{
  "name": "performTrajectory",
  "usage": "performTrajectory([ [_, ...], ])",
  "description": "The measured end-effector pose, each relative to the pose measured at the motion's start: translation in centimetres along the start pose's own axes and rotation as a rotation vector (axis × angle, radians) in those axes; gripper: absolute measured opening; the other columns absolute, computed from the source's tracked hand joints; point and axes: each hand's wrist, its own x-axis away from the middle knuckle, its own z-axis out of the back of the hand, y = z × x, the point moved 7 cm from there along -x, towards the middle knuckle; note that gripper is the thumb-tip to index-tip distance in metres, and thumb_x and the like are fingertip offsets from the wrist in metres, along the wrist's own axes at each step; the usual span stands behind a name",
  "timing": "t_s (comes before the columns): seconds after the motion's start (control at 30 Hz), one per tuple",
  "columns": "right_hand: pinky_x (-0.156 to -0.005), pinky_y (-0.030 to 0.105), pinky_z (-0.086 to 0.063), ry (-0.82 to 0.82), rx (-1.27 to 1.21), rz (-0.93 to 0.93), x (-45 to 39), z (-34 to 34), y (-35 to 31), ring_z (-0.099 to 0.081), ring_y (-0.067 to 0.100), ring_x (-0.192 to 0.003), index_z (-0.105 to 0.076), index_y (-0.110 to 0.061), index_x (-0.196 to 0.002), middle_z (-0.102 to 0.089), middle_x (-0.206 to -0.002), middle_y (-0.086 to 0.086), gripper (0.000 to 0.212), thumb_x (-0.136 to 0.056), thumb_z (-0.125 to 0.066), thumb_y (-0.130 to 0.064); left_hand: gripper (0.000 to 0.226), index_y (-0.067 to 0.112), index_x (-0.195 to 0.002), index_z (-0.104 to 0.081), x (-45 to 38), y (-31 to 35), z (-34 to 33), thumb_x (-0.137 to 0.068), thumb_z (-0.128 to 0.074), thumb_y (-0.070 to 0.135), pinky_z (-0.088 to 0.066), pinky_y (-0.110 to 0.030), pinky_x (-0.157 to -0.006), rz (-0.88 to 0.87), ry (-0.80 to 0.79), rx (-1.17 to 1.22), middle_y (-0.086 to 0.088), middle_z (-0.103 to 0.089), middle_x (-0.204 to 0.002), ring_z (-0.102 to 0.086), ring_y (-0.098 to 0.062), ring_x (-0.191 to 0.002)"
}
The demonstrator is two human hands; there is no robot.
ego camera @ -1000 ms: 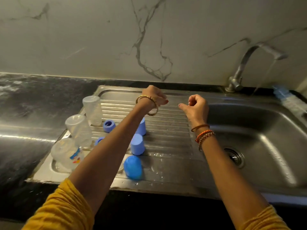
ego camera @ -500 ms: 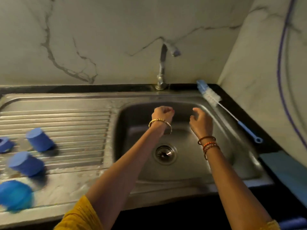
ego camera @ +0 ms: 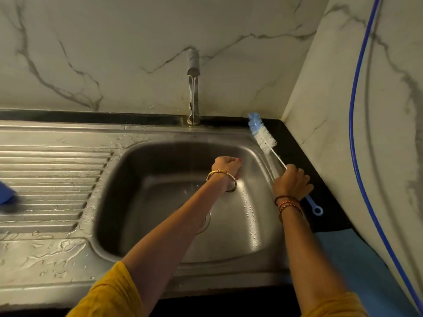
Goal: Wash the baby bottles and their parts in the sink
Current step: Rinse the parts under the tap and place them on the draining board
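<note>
Head view looks down on the right hand [ego camera: 291,183], which sits at the right rim of the sink [ego camera: 256,225] with its fingers curled round the thin handle of a bottle brush [ego camera: 263,138]. That brush lies slanted along the rim: its white and blue bristle head points toward the back corner, near the wall, and its blue looped end pokes out below the hand onto the dark tabletop [ego camera: 295,143]. Thread bracelets circle the right wrist. To the left of it, over the basin, the left hand [ego camera: 226,167] is held as a loose fist with nothing visible in it, a gold bangle [ego camera: 220,179] round the wrist. A thin stream of water falls from the faucet [ego camera: 193,67] at the back of the sink and passes just left of that fist. Part of the drain [ego camera: 206,221] shows beside the left forearm. Further left, the ribbed draining board [ego camera: 52,179] is wet, and one blue bottle cap [ego camera: 5,193] is cut off by the left edge. Both sleeves are mustard yellow. A blue cord [ego camera: 352,133] runs down the marble wall on the right, above a blue cloth [ego camera: 350,259].
</note>
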Motion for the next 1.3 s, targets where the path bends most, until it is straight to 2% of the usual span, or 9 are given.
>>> performTrajectory([
  [0.1,-0.075,0.035,-0.039,0.033,-0.157,0.093,-0.5,0.0,-0.2,-0.054,0.035,-0.096,-0.061,-0.002,-0.11,-0.06,-0.106,0.02,0.028,-0.086,-0.047,0.0,0.024,0.0,-0.11,-0.061,-0.7,0.1,0.1,-0.092,-0.056,0.015,-0.05,-0.026,-0.061,0.056,0.015,0.114,-0.008,-0.061,-0.09,-0.055,-0.016,-0.062],
  [0.17,-0.066,0.031,-0.038,0.077,-0.288,0.19,-0.3,0.5,-0.9,-0.057,0.033,-0.088,-0.065,-0.002,-0.109,-0.063,-0.099,0.019,0.03,-0.085,-0.047,0.001,0.029,0.0,-0.114,-0.059,-1.1,0.1,0.6,-0.092,-0.057,0.017,-0.048,-0.022,-0.058,0.106,0.034,0.228,-0.011,-0.06,-0.098,-0.057,-0.017,-0.068],
  [0.27,-0.053,0.022,-0.035,0.121,-0.453,0.264,0.8,1.2,-2.0,-0.057,0.024,-0.068,-0.071,-0.002,-0.094,-0.068,-0.081,0.016,0.02,-0.084,-0.054,-0.003,0.041,0.001,-0.119,-0.055,-1.6,-0.3,2.5,-0.087,-0.064,0.025,-0.051,-0.025,-0.067,0.164,0.083,0.403,-0.012,-0.06,-0.114,-0.061,-0.021,-0.083],
  [0.37,-0.05,0.022,-0.035,0.074,-0.524,0.322,1.9,0.7,-3.3,-0.055,0.023,-0.056,-0.074,-0.006,-0.074,-0.067,-0.063,0.011,0.016,-0.082,-0.059,-0.006,0.058,0.003,-0.129,-0.048,-1.9,-0.9,4.3,-0.082,-0.068,0.03,-0.048,-0.032,-0.089,0.201,0.056,0.623,-0.014,-0.052,-0.131,-0.056,-0.028,-0.111],
  [0.43,-0.051,0.023,-0.035,-0.008,-0.525,0.37,2.4,-0.4,-4.5,-0.056,0.021,-0.056,-0.073,-0.007,-0.07,-0.067,-0.061,0.01,0.017,-0.081,-0.06,-0.007,0.063,0.003,-0.134,-0.042,-2.1,-1.4,5.7,-0.082,-0.067,0.03,-0.04,-0.036,-0.1,0.202,0.06,0.763,-0.017,-0.048,-0.136,-0.049,-0.03,-0.124],
  [0.6,-0.055,0.025,-0.04,-0.121,-0.483,0.395,2.6,-2.8,-7.4,-0.061,0.023,-0.064,-0.075,-0.014,-0.071,-0.069,-0.064,0.005,0.013,-0.079,-0.064,-0.015,0.058,0.004,-0.136,-0.04,-2.9,-2.6,10.1,-0.086,-0.064,0.02,-0.033,-0.039,-0.107,0.172,0.244,0.992,-0.017,-0.042,-0.142,-0.042,-0.03,-0.13],
  [0.77,-0.051,0.009,-0.031,-0.173,-0.488,0.468,1.7,-4.2,-10.9,-0.06,0.015,-0.063,-0.075,-0.015,-0.072,-0.071,-0.066,0.002,0.012,-0.079,-0.065,-0.017,0.044,0.004,-0.13,-0.046,-4.1,-2.4,13.3,-0.088,-0.059,0.011,-0.04,-0.039,-0.099,0.138,0.288,1.093,-0.017,-0.05,-0.135,-0.048,-0.029,-0.125],
  [0.97,-0.046,0.004,-0.027,-0.187,-0.489,0.506,0.6,-5.1,-13.4,-0.052,0.008,-0.059,-0.076,-0.014,-0.074,-0.07,-0.066,0.001,0.014,-0.081,-0.064,-0.017,0.047,0.003,-0.131,-0.044,-5.5,-1.4,15.4,-0.088,-0.059,0.009,-0.041,-0.043,-0.101,0.102,0.293,1.157,-0.019,-0.052,-0.132,-0.051,-0.032,-0.122],
  [1.3,-0.049,0.015,-0.033,-0.152,-0.428,0.517,-0.8,-4.3,-12.4,-0.059,0.019,-0.059,-0.074,-0.012,-0.069,-0.068,-0.062,0.005,0.015,-0.079,-0.063,-0.016,0.057,0.004,-0.139,-0.035,-6.2,-0.7,15.1,-0.088,-0.06,0.014,-0.044,-0.045,-0.094,0.098,0.288,1.147,-0.019,-0.048,-0.137,-0.051,-0.034,-0.122],
])
